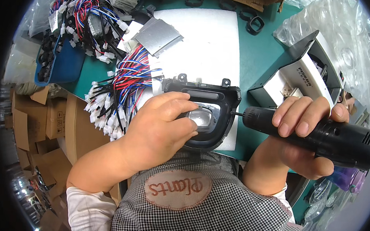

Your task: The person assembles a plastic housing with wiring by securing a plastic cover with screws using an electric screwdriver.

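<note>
Currently, a black lamp (221, 111) with a clear lens (202, 118) lies between the two hands, directly under the fingertips of the left hand (161, 118) and to the left of the right hand (293, 115). The left hand's fingers are bent and parted over the lens; whether they grip the lamp or only rest on it, one cannot tell. The right hand is wrapped around a black screwdriver (340, 144), its bit pointing left at the lamp's side edge; whether the bit touches the lamp is too small to tell.

Beneath the lamp and reaching away beyond the left hand is a white sheet (210, 45) on a green table (258, 52). Metal plates (159, 37) lie beyond the left hand, near a bundle of wires (130, 80) with white plugs. Farther to that hand's left is a blue bin (65, 61), with cardboard boxes (53, 120) lower down. Just beyond the right hand stands a metal box (301, 76), with clear plastic bags (334, 31) behind it.
</note>
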{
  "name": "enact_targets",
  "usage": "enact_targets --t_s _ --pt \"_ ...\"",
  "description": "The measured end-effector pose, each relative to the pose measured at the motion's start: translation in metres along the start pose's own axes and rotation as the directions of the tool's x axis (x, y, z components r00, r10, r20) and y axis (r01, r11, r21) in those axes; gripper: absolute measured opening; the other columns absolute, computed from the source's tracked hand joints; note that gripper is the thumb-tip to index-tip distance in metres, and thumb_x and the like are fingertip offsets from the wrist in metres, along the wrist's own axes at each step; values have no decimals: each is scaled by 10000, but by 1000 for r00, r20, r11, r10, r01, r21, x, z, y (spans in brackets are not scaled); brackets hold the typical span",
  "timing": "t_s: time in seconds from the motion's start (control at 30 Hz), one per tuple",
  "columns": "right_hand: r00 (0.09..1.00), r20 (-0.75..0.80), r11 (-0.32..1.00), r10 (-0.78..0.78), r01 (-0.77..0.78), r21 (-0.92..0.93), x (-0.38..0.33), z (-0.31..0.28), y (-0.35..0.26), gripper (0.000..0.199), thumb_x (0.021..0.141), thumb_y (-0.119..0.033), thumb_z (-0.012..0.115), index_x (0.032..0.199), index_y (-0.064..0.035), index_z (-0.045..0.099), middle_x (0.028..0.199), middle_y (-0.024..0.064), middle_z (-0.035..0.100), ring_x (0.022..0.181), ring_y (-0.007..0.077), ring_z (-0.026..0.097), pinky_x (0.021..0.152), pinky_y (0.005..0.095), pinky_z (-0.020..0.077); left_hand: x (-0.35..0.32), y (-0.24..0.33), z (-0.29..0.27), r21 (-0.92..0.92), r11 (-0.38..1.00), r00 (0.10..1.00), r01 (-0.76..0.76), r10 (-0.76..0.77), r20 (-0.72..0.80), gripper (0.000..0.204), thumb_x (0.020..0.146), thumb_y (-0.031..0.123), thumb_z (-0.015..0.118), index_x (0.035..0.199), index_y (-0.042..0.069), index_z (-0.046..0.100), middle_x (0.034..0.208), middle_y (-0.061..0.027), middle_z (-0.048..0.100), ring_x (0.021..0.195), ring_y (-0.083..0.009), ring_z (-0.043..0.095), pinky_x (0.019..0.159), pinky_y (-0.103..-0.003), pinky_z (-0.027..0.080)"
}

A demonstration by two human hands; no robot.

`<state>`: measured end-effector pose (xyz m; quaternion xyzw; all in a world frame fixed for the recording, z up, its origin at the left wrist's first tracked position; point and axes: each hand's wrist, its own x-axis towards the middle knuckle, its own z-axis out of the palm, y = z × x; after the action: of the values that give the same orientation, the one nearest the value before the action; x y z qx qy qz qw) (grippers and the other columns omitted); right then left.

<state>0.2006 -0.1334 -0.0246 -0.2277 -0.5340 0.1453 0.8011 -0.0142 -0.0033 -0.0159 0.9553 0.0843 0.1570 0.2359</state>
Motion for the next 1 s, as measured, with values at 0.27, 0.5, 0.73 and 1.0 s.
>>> enact_targets --t_s 0.27,0.5,0.73,1.0 --pt "997 75 1000 15 -16 11 2 -7 -2 765 825 -523 681 1343 -31 406 861 62 536 639 163 555 590 305 481 3 2 0 94 995 998 -10 5 59 225 624 66 790 819 97 683 1087 -71 637 1112 -341 558 902 -437 463" --pt "994 107 999 18 -21 26 3 -8 -2 758 830 -507 678 1347 -29 396 876 68 541 653 164 559 606 310 484 9 3 -6 212 977 986 13 -47 157 169 676 108 771 822 108 687 1130 -46 645 1213 -337 513 996 -520 388" --pt "983 -185 1000 2 -2 4 -2 12 -2 739 787 -471 756 1277 -47 401 789 79 557 580 186 586 532 306 522 14 7 -22 143 989 985 19 -43 166 286 670 188 802 935 138 707 1126 -37 658 1208 -322 516 1008 -493 388" --pt "984 -176 1000 -21 20 -4 0 14 -5 722 809 -458 739 1261 -22 383 796 92 552 571 189 578 524 312 519 70 -71 -90 532 847 988 -1 -83 133 641 660 132 804 1256 140 567 1317 -146 527 1285 -361 429 1057 -440 384"
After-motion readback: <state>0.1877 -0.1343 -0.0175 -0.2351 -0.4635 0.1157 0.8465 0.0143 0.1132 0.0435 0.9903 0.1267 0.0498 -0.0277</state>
